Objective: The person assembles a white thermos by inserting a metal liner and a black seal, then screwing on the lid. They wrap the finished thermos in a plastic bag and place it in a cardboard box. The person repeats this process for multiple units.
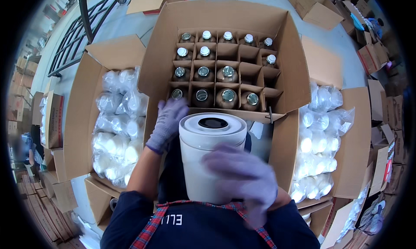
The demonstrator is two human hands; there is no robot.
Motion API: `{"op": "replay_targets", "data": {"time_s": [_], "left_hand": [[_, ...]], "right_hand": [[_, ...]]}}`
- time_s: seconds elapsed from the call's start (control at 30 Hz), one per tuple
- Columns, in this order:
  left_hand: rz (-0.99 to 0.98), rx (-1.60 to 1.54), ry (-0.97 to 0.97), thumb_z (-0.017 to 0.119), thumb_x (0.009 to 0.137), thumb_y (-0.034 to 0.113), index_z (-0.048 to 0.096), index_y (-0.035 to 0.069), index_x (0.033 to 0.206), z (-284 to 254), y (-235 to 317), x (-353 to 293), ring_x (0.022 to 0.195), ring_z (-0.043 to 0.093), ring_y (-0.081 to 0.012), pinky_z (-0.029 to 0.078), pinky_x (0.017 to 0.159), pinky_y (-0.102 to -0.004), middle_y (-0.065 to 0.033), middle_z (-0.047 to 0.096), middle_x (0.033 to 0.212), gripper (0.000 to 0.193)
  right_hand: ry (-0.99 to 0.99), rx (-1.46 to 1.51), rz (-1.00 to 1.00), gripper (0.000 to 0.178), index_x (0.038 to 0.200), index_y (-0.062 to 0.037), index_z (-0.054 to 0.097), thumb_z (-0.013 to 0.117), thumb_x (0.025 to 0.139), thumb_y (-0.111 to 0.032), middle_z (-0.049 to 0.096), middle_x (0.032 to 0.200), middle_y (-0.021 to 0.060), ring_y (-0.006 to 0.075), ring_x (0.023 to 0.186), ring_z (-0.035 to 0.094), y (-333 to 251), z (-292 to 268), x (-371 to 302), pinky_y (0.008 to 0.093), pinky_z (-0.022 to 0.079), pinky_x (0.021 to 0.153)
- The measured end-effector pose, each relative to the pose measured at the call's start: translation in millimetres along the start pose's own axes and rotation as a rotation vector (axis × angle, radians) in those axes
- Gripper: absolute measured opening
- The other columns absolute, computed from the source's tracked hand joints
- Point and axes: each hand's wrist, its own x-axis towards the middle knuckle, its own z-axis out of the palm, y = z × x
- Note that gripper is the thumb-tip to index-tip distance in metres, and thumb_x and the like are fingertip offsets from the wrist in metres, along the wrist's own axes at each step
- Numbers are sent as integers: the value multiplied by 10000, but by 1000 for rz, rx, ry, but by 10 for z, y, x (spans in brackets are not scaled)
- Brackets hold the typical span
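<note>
My left hand (pixel 168 122), in a grey-lilac knit glove, lies at the near left corner of a divided cardboard box (pixel 255 115). Its fingers are apart, beside the front-left bottle (pixel 177 94), and partly cover it; any contact is unclear. My right hand (pixel 242 175), also gloved, is smeared by motion in front of a white round bin (pixel 195 162), its fingers indistinct. The bin stands between my arms, with a dark round opening (pixel 212 123) in its lid. Glass bottles fill many of the box's compartments, some with white caps (pixel 204 51), others with shiny round tops (pixel 228 94).
Open cartons of plastic-bagged white items stand at the left (pixel 115 132) and right (pixel 318 140). The divided box's flaps rise around the bottles. A black metal rack (pixel 71 45) stands far left. More cardboard boxes (pixel 314 10) lie on the floor and along both sides.
</note>
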Motion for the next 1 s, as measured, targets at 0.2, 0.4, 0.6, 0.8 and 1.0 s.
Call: {"op": "replay_targets", "data": {"time_s": [0.2, 0.4, 0.6, 0.8, 1.0], "left_hand": [[283, -495, 219, 396, 1013, 145, 526, 7, 1392, 369, -273, -75, 1399, 427, -270, 147, 1219, -409, -173, 517, 1450, 423], [236, -669, 139, 308, 1017, 198, 558, -80, 1331, 46, 195, -207, 1451, 344, -262, 131, 1215, -431, -210, 490, 1465, 488], [438, -753, 193, 375, 1005, 188, 496, -42, 1404, 28, 125, -190, 1414, 388, -301, 171, 1208, -387, -209, 495, 1458, 476], [568, -692, 260, 374, 996, 219, 579, -8, 1335, 33, 338, -367, 1383, 438, -334, 156, 1201, -483, -222, 535, 1409, 457], [362, -1070, 391, 473, 963, 158, 585, 12, 1327, -110, 429, -389, 1403, 416, -309, 198, 1200, -471, -145, 547, 1424, 407]], "right_hand": [[-96, -245, -63, 557, 1319, 58, 528, 556, 897, -304, 532, 1362, 275, 441, 1265, 508, -111, -16, 129, 452, 377, 1102], [-13, -222, -212, 681, 1320, 10, 541, 661, 813, -428, 591, 1246, 215, 426, 1148, 563, -101, 19, 274, 501, 433, 1016], [83, -286, -84, 689, 1251, 60, 562, 602, 861, -507, 575, 1293, 250, 438, 1209, 549, -182, 1, 246, 486, 404, 1067], [-19, -299, 136, 689, 1326, 51, 549, 626, 862, -454, 549, 1368, 250, 429, 1232, 550, -153, -57, 329, 463, 427, 1065], [324, -358, 97, 765, 1332, 70, 538, 475, 951, -590, 542, 1384, 235, 392, 1225, 577, 221, -347, 324, 453, 434, 1063]]}}
